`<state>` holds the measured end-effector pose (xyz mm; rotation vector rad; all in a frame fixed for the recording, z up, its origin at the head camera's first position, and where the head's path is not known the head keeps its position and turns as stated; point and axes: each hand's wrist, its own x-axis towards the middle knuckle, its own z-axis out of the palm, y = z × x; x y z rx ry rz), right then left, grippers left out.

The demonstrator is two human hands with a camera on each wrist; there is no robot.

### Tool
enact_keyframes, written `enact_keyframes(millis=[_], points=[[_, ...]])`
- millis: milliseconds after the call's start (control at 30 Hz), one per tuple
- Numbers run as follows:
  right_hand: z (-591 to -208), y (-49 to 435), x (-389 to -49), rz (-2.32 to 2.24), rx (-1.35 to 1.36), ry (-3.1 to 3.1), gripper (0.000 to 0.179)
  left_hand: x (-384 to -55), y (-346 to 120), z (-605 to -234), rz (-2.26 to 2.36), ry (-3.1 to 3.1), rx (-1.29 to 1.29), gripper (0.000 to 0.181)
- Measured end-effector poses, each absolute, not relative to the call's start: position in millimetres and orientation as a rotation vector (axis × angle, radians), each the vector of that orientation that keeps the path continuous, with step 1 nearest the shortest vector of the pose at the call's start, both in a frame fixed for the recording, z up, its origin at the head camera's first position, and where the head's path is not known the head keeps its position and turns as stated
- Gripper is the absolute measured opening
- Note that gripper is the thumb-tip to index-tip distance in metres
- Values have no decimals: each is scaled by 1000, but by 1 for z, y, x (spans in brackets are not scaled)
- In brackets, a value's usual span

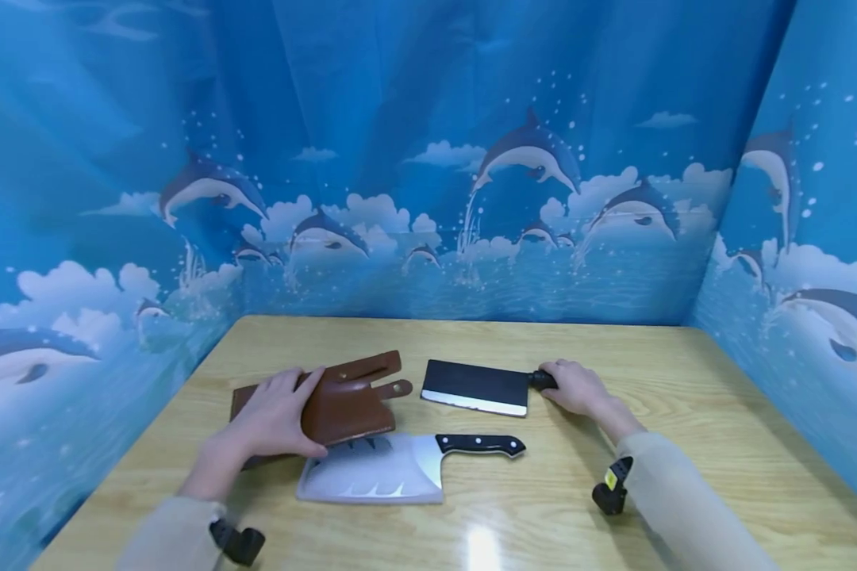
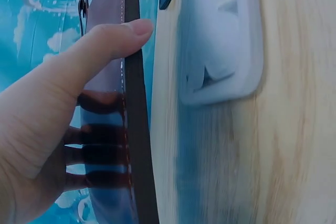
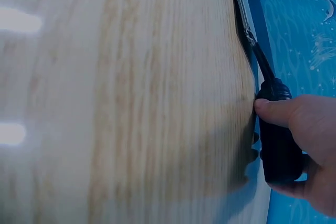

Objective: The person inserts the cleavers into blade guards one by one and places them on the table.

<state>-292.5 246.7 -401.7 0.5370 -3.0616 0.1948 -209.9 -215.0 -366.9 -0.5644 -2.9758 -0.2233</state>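
Observation:
In the head view my left hand point(image 1: 271, 416) spans a brown leather knife sheath point(image 1: 350, 412) at the left of the table, gripping it across its width. The left wrist view shows the thumb over the edge of the sheath point(image 2: 135, 129). To the right, my right hand point(image 1: 577, 388) holds a black-bladed cleaver point(image 1: 474, 385) by its round black handle point(image 3: 281, 145); its pale cutting edge faces my side. Between the hands and nearer to me lies a second cleaver point(image 1: 428, 468), with a riveted black handle and a whitish translucent cover over its blade.
The light wood table point(image 1: 543, 507) carries all of these things. A blue dolphin-print curtain point(image 1: 400, 159) stands behind it and along both sides. The sheath has two snap straps point(image 1: 393, 389) pointing right.

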Motion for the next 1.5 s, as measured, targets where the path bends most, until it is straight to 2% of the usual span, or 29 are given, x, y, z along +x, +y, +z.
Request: enact_keyframes(millis=[333, 1500], points=[[-405, 252, -283, 281, 693, -2966, 39, -204, -203, -365, -189, -2980, -613, 118], [-382, 264, -234, 418, 735, -2714, 35, -213, -185, -371, -137, -2924, -712, 118]])
